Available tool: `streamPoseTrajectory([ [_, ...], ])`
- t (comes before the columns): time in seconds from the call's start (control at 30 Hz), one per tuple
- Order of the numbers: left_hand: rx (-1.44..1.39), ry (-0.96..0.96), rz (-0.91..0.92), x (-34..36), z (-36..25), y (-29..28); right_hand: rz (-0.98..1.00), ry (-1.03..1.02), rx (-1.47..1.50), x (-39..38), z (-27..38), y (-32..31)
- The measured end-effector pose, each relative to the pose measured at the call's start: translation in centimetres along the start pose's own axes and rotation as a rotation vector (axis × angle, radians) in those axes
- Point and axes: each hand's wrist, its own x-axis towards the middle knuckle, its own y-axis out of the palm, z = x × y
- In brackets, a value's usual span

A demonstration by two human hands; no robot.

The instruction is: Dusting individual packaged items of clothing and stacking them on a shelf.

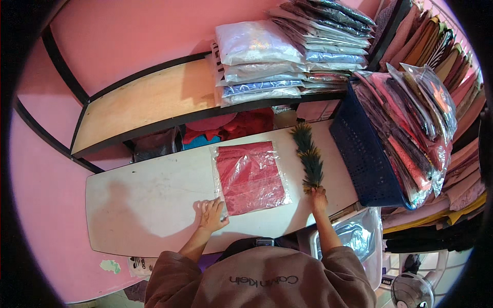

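One bagged red cloth lies flat around the middle of one white table, and one green-and-yellow duster lies to its right, apart from it. Two hands are at work. The right hand grips the near end of the duster, fingers closed around it. The left hand is at the near left corner of the bag with its fingers loosely spread; whether they press on the plastic, I cannot tell.

Two stacks of packed clothes, a left stack and a taller right stack, stand on one wooden shelf at the far side. Beneath it is a red heap. One blue basket, piled with packets too many to count, stands at the right, with hanging clothes beyond. One fan is at the near right.

The basket bounds the duster's right side, and the shelf's front edge runs along the far side of the table. The widest stretch of tabletop reaches left from the bag to rounded corners, with a shadow across it. The person stands at the near edge.
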Motion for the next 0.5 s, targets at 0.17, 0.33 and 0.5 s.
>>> streamPoseTrajectory([
  [0.17,0.053,0.013,-0.016,-1.0,1.2,1.2,-0.338,-0.783,0.043,-4.6,3.9,-2.4],
  [0.33,-0.093,-0.031,-0.058,-0.5,2.2,1.6,0.088,-1.099,0.171,-3.4,5.0,0.5],
  [0.5,-0.088,-0.143,-0.269,2.2,1.8,-0.7,0.056,-0.882,0.636,-0.6,6.0,-0.5],
])
